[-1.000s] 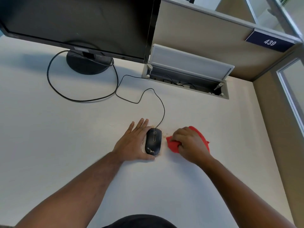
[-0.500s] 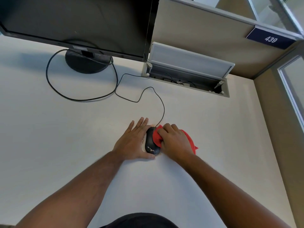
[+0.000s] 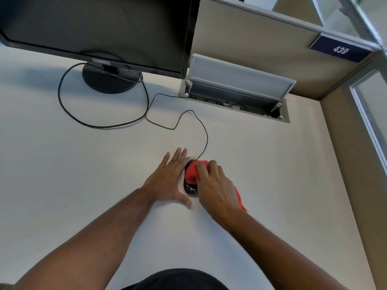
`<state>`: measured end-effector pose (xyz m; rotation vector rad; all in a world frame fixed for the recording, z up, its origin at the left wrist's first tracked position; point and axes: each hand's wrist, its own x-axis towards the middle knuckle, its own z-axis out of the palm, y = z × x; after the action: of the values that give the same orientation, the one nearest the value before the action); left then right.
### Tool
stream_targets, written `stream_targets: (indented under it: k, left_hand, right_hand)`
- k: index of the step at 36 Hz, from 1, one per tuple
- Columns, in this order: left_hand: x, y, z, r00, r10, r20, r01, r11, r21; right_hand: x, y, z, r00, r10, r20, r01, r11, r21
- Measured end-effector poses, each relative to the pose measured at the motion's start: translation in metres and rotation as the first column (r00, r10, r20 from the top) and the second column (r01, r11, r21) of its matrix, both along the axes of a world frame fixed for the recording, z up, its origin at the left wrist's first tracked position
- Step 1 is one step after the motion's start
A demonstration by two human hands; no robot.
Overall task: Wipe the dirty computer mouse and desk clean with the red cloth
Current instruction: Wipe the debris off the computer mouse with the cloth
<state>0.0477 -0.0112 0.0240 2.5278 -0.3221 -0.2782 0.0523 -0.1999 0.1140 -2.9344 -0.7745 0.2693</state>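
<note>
A black wired computer mouse (image 3: 190, 189) lies on the white desk (image 3: 83, 185), with pale specks on its near end. The red cloth (image 3: 191, 173) covers the mouse's front and right side; a corner of it sticks out behind my wrist. My right hand (image 3: 217, 189) presses the cloth onto the mouse, fingers curled over it. My left hand (image 3: 168, 181) lies flat on the desk against the mouse's left side, fingers spread, thumb curled round the near end. Faint brownish specks dot the desk around the mouse.
The mouse cable (image 3: 206, 137) loops back toward an open cable hatch (image 3: 236, 88) at the desk's rear. A black monitor (image 3: 94, 28) on a round stand (image 3: 109, 80) stands at the back left. A beige partition with a "439" sign (image 3: 340, 50) borders the back and right.
My right hand has carried the red cloth leftward from the desk beside the mouse onto the mouse's top. My left hand has stayed against the mouse.
</note>
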Motion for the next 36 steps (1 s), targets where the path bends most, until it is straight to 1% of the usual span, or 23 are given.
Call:
stream_targets:
  k: [4,8,13,16,20,23,25,28,30,32,34,36]
  left_hand:
    - [0.000,0.000,-0.001,1.000,-0.012,-0.013,0.012,0.999,0.032]
    - [0.001,0.001,-0.004,0.999,-0.027,0.023,0.024,0.996,0.085]
    - [0.002,0.001,-0.005,1.000,-0.026,0.015,0.025,0.998,0.062]
    - [0.002,0.003,-0.005,0.999,-0.031,-0.014,0.031,0.998,0.050]
    - [0.002,0.002,-0.004,0.999,-0.035,-0.006,0.036,0.998,0.050]
    - [0.001,0.002,-0.005,0.999,-0.046,0.006,0.046,0.996,0.075]
    - [0.001,0.001,-0.005,0.999,-0.051,0.014,0.050,0.995,0.086]
    - [0.001,0.001,-0.005,0.999,-0.048,0.016,0.047,0.994,0.094]
    - [0.001,0.002,-0.006,0.998,-0.061,0.027,0.057,0.990,0.131]
    - [0.001,0.003,-0.007,0.996,-0.079,0.035,0.072,0.984,0.164]
    - [0.002,0.002,-0.009,0.997,-0.070,0.045,0.062,0.986,0.157]
    - [0.003,0.001,-0.009,0.996,-0.063,0.059,0.054,0.987,0.150]
  right_hand:
    - [-0.023,0.003,-0.016,0.992,0.127,-0.003,-0.127,0.990,-0.053]
    - [-0.042,-0.013,-0.031,0.967,0.255,0.001,-0.254,0.964,-0.082]
    - [-0.044,-0.039,-0.028,0.951,0.308,-0.022,-0.309,0.949,-0.068]
    - [-0.039,-0.051,-0.027,0.970,0.243,0.018,-0.242,0.970,-0.036]
    - [-0.028,-0.046,-0.023,0.988,0.060,0.141,-0.078,0.988,0.131]
    - [-0.023,-0.026,-0.019,0.988,0.033,0.151,-0.056,0.987,0.153]
    - [-0.022,-0.012,-0.018,0.988,0.075,0.134,-0.090,0.990,0.107]
    - [-0.026,0.000,-0.021,0.973,0.195,0.123,-0.205,0.976,0.069]
    - [-0.028,0.001,-0.025,0.957,0.271,0.107,-0.278,0.959,0.059]
    - [-0.030,-0.006,-0.025,0.928,0.355,0.113,-0.361,0.932,0.041]
    - [-0.030,-0.017,-0.023,0.889,0.441,0.121,-0.446,0.895,0.013]
    - [-0.028,-0.028,-0.022,0.859,0.493,0.139,-0.498,0.867,0.003]
